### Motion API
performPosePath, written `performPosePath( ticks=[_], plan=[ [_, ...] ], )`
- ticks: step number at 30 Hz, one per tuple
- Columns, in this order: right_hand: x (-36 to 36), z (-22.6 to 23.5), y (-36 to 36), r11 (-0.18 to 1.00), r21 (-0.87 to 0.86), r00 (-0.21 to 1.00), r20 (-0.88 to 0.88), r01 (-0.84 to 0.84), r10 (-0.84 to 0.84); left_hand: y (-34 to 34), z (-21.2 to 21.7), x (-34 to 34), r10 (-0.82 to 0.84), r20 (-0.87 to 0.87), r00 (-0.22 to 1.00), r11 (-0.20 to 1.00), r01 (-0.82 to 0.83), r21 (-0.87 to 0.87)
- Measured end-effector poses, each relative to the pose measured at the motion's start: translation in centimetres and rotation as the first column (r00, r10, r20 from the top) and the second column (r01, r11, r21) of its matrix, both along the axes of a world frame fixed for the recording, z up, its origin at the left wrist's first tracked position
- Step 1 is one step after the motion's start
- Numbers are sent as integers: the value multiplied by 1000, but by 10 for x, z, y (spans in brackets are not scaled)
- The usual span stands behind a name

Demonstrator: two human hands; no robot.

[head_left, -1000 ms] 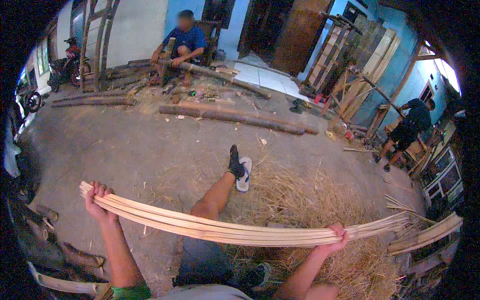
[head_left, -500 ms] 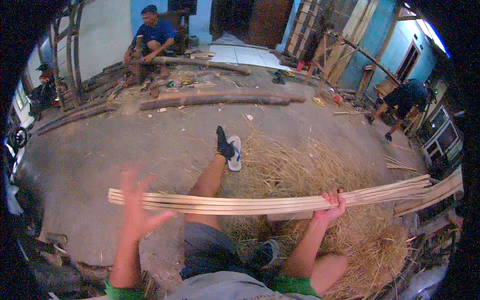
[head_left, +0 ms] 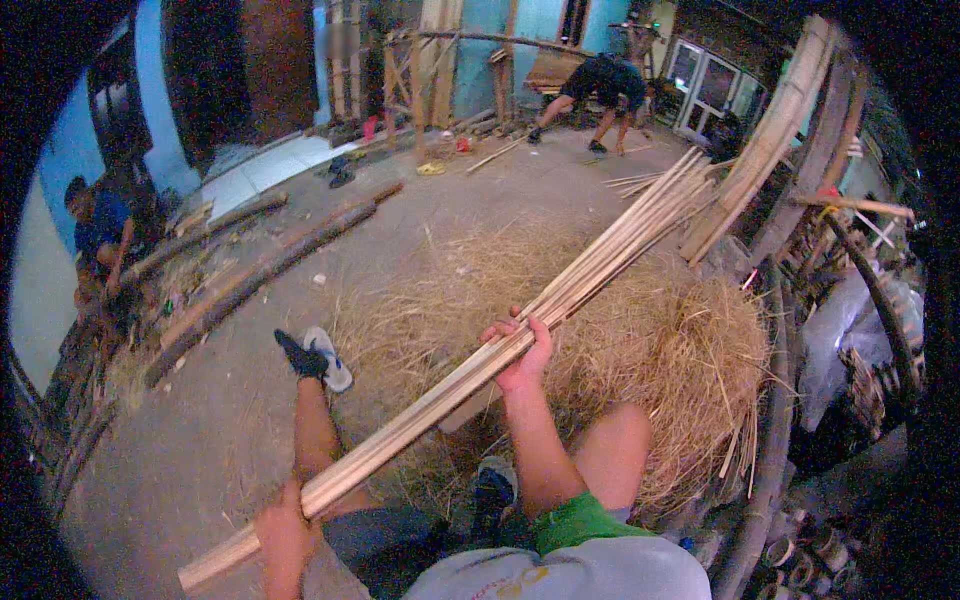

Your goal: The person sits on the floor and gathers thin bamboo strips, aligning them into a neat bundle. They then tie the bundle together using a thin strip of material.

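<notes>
A long bundle of pale wooden strips, likely split bamboo, (head_left: 430, 405) slants across my lap, its near end low on the left and its far end fanning out toward the upper right. My left hand (head_left: 284, 525) is wrapped round the bundle close to its near end. Around the middle, my right hand (head_left: 525, 352) grips it from below, thumb and fingertips showing on either side. Beneath and beyond the strips spreads a heap of straw-like shavings (head_left: 660, 340). My outstretched foot wears a dark sock beside a white and blue sandal (head_left: 328, 360).
Bamboo poles (head_left: 270, 270) lie on the floor at the left, near a crouching person (head_left: 98, 235) in blue. Another person (head_left: 600, 90) bends over at the back. Curved split bamboo (head_left: 770, 150) leans at the right, above clutter and a plastic sheet (head_left: 850, 330).
My view has turned right. The bundle has swung from level to a steep slant, its right end raised. My left hand, open and blurred before, has closed round the strips.
</notes>
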State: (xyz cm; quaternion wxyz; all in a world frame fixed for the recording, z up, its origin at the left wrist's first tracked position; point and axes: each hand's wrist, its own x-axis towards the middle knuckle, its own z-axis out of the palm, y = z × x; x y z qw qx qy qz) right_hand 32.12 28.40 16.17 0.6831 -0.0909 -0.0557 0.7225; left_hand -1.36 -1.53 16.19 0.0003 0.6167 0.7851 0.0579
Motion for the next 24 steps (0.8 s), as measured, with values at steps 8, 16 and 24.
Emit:
performPosePath(
  ticks=[8,16,24],
  plan=[
    [-20,-12,-9,998,0,993,-92,-68,68,-26,-5,-3,41,38,998,999,-41,4],
    [-35,-9,-17,986,52,978,-126,-161,166,-33,-11,-19,74,0,997,997,-74,3],
    [-20,-45,-4,983,-11,976,-119,-186,183,-42,-27,10,94,52,994,981,-84,-173]
  ],
)
